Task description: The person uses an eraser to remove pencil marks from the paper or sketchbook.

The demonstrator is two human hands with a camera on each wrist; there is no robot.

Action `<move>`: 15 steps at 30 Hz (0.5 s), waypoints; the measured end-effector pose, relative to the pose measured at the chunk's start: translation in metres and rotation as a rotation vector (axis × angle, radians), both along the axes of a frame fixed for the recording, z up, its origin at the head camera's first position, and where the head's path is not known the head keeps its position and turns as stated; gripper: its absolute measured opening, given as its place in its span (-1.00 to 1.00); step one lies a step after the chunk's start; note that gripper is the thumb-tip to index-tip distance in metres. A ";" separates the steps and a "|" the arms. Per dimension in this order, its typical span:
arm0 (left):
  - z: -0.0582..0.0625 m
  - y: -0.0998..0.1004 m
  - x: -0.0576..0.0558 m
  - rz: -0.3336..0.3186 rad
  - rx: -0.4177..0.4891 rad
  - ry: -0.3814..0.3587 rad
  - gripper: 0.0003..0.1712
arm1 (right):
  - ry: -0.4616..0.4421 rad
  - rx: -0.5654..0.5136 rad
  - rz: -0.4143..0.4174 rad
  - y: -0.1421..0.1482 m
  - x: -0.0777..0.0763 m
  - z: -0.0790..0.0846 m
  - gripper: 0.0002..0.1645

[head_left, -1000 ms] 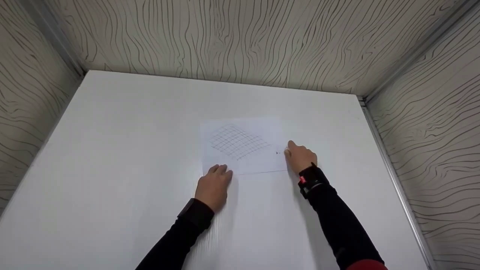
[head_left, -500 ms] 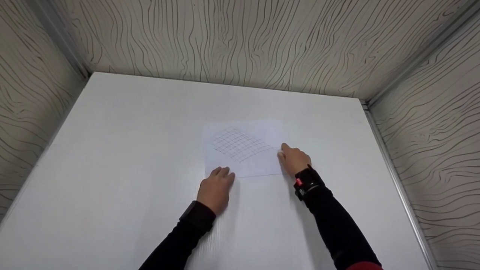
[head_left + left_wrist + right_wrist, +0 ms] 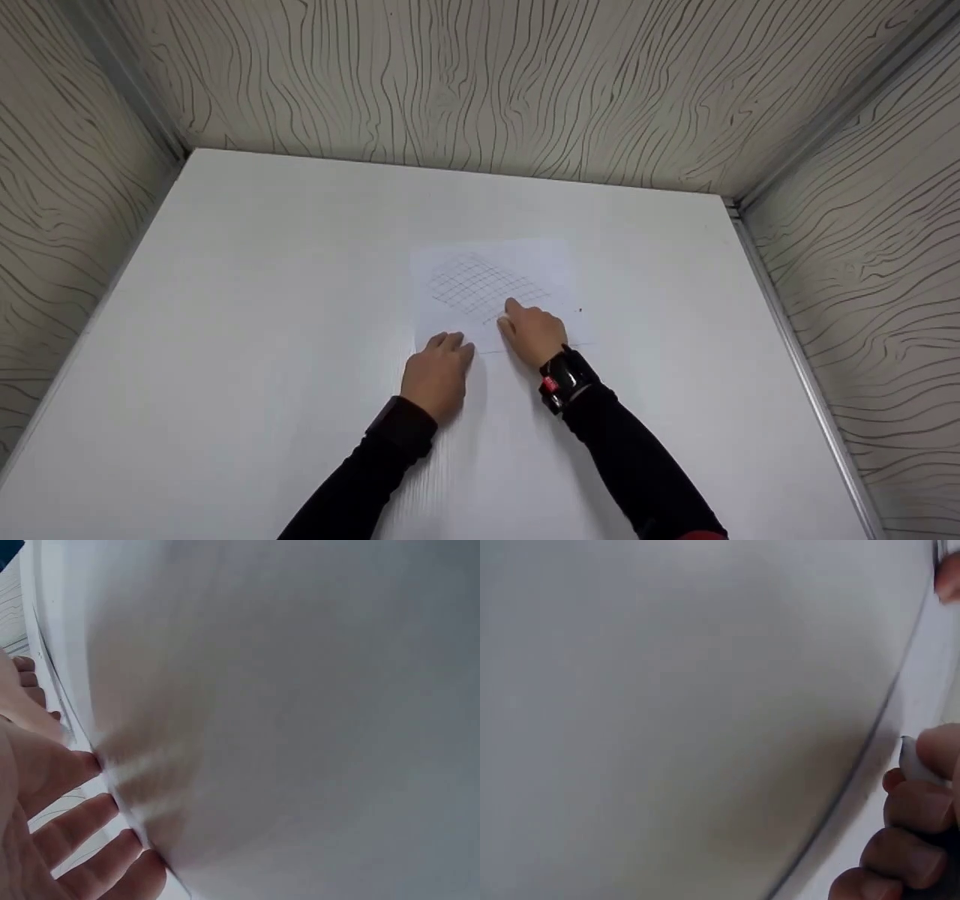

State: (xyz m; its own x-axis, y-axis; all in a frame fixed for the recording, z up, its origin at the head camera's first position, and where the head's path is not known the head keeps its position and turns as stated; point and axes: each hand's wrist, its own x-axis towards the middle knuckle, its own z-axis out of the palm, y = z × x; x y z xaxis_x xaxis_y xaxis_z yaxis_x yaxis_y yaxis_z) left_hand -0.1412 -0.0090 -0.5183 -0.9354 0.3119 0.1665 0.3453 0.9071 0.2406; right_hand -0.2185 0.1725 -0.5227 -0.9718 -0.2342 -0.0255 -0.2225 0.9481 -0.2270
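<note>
A white sheet of paper lies on the white table, with a slanted pencil grid drawn across it. My left hand rests at the sheet's lower left edge; in the left wrist view its extended fingertips press along the paper edge. Over the lower right part of the grid, my right hand pinches a small white eraser with a dark tip between thumb and curled fingers. Most of the eraser is hidden by the hand.
A dark speck lies near the paper's right side. The white table reaches a wood-grain patterned wall at the back. A metal strip runs along the right edge.
My right hand has moved left with the eraser, from the paper's right edge to the lower part of the grid. My left hand has stayed at the lower left edge.
</note>
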 end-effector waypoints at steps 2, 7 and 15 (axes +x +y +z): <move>0.002 -0.001 -0.003 -0.006 -0.003 0.001 -0.68 | 0.026 0.016 0.016 -0.003 0.001 -0.001 -0.76; 0.006 -0.009 -0.010 0.023 0.006 0.028 -0.71 | 0.068 0.018 -0.005 -0.007 0.001 0.000 -0.78; 0.002 -0.014 -0.009 -0.002 -0.025 0.014 -0.69 | 0.081 0.023 -0.010 -0.004 0.002 -0.003 -0.79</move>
State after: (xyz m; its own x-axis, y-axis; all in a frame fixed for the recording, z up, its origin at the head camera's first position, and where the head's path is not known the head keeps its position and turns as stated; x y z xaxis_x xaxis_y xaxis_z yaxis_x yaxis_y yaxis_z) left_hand -0.1505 -0.0228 -0.5165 -0.9322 0.3185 0.1720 0.3508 0.9120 0.2125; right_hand -0.2162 0.1681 -0.5260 -0.9733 -0.2243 0.0484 -0.2294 0.9552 -0.1871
